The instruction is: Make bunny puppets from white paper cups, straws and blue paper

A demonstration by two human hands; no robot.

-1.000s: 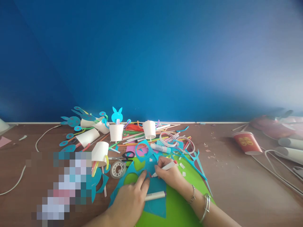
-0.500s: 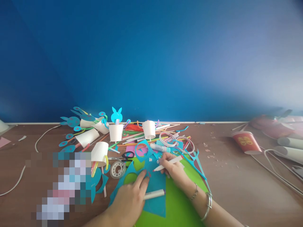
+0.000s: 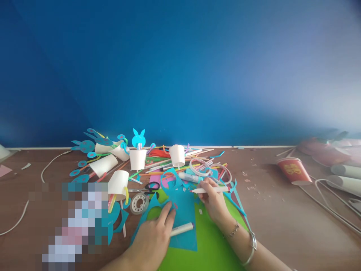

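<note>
My left hand (image 3: pixel 153 239) lies flat on a teal paper sheet (image 3: pixel 183 218), with a white marker cap (image 3: pixel 182 229) tucked between its fingers. The sheet rests on a lime green sheet (image 3: pixel 208 250). In my right hand (image 3: pixel 213 201) is a white marker (image 3: pixel 210 190), held level just above the teal sheet's far right corner, its tip pointing left. A small red mark shows on the teal paper near my left fingertips.
White paper cups (image 3: pixel 138 159) with teal bunny cutouts, coloured straws, scissors (image 3: pixel 150 186), a tape roll (image 3: pixel 139 203) and a glue stick (image 3: pixel 188 177) crowd the wooden table behind the sheets. A red cup (image 3: pixel 295 170) lies at the right beside white cables. A blue wall rises behind.
My right hand has lifted the marker off the teal paper and drawn it back to the right, turning it level. My left hand has stayed on the sheet.
</note>
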